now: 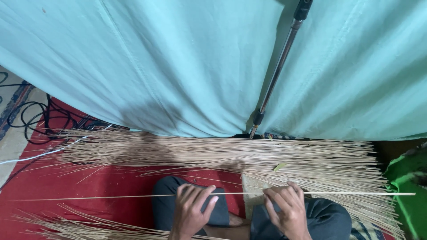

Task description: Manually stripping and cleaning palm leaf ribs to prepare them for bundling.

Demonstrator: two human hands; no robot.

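Observation:
I hold one long thin pale stick (111,196) level across my lap, running from far left to far right. My left hand (192,210) pinches it near its middle, fingers curled over it. My right hand (284,208) grips the same stick a little further right. Beyond my knees lies a wide pile of the same thin sticks (213,153), spread left to right on the red mat (66,182). A smaller bunch of sticks (75,224) lies at my lower left.
A teal cloth (178,66) hangs behind the pile. A metal stand pole (278,71) leans in front of it. Black cables (35,118) and a white cable (40,154) lie at the left. A green cloth (407,195) sits at the right edge.

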